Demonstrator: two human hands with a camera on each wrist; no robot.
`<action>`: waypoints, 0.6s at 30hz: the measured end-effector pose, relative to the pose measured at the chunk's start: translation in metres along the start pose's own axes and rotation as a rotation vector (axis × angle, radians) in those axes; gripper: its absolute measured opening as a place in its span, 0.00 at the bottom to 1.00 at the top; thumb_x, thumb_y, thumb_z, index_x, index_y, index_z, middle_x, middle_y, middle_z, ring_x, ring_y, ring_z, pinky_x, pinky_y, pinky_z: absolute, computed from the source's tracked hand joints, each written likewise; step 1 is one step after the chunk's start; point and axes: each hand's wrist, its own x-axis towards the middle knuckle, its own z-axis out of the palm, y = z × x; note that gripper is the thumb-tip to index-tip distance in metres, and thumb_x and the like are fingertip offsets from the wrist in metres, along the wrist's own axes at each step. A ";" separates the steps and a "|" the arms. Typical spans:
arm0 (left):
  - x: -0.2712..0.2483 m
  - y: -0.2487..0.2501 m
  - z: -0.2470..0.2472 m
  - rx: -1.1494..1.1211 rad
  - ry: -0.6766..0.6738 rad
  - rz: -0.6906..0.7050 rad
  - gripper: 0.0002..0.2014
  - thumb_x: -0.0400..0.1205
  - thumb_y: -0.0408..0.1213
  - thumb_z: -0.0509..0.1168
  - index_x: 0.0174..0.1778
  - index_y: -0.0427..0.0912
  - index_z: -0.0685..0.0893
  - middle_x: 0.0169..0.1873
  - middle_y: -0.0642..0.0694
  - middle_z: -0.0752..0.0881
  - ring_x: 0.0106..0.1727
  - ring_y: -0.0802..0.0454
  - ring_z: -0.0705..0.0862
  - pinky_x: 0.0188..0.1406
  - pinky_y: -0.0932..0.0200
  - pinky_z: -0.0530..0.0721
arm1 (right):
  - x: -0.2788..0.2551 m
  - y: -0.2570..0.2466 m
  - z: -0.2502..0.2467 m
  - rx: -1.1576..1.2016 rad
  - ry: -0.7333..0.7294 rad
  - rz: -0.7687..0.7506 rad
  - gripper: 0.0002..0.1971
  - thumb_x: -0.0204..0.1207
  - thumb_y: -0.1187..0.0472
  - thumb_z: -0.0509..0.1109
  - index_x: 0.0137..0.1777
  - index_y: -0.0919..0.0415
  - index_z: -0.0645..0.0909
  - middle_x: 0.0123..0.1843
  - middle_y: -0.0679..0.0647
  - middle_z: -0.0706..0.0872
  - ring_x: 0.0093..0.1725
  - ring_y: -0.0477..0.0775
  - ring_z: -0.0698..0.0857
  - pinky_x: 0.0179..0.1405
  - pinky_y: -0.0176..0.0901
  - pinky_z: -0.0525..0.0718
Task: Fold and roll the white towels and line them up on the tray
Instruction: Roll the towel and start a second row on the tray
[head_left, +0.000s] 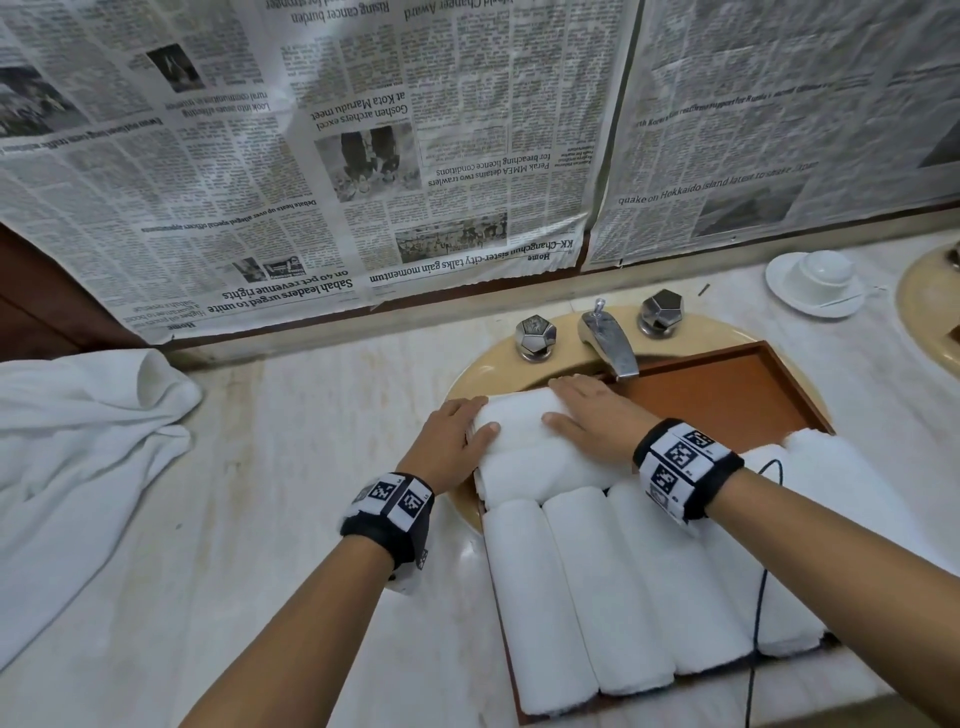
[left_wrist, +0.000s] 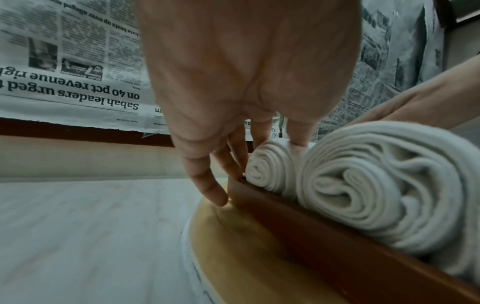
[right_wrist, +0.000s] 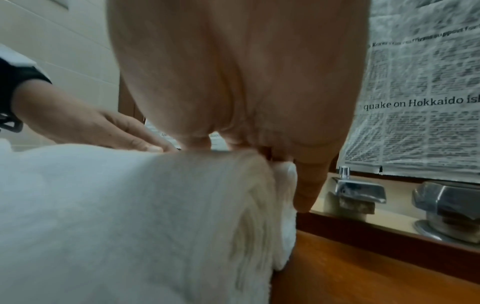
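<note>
A rolled white terry towel (head_left: 519, 410) lies crosswise at the far left end of the brown wooden rectangular tray (head_left: 727, 389), touching a second crosswise roll (head_left: 535, 475) just nearer the person. The left hand (head_left: 457, 436) cups the far roll's left end, its fingers (left_wrist: 298, 133) lightly spread with their tips on the spiralled end and the thumb on top. The right hand (head_left: 592, 415) lies flat on the same roll, fingers (right_wrist: 309, 185) straight and close together, reaching over its far side toward the tray's back wall. In front of the two crosswise rolls, a row of lengthwise white rolled towels (head_left: 608, 587) fills the tray's near part side by side. The tray sits over a beige oval basin (head_left: 467, 379), under a chrome tap (head_left: 608, 338) with two faceted knobs. On the pale marble counter (head_left: 291, 493) to the left is a loose heap of white towels (head_left: 78, 467); far right, a white cup on a saucer (head_left: 815, 280). Newspaper sheets (head_left: 363, 156) cover the wall behind.
</note>
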 end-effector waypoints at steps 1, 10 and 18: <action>0.001 0.002 0.000 0.009 -0.014 -0.018 0.26 0.89 0.51 0.56 0.82 0.46 0.69 0.77 0.43 0.72 0.77 0.44 0.70 0.76 0.55 0.64 | 0.002 0.000 0.000 -0.002 -0.014 0.004 0.32 0.88 0.43 0.51 0.86 0.59 0.53 0.87 0.56 0.57 0.86 0.55 0.53 0.84 0.54 0.57; 0.001 0.001 -0.012 -0.053 -0.023 -0.122 0.31 0.82 0.58 0.66 0.79 0.50 0.74 0.67 0.42 0.82 0.68 0.43 0.80 0.70 0.49 0.76 | -0.003 0.016 -0.007 0.168 0.102 0.190 0.32 0.83 0.43 0.64 0.82 0.59 0.64 0.81 0.59 0.69 0.78 0.60 0.71 0.72 0.48 0.69; 0.002 0.003 -0.004 -0.284 0.056 -0.369 0.25 0.78 0.63 0.67 0.48 0.42 0.89 0.41 0.46 0.91 0.51 0.46 0.87 0.60 0.50 0.83 | 0.002 0.013 -0.010 0.307 0.172 0.294 0.24 0.82 0.46 0.67 0.72 0.61 0.77 0.73 0.60 0.78 0.69 0.60 0.78 0.64 0.48 0.76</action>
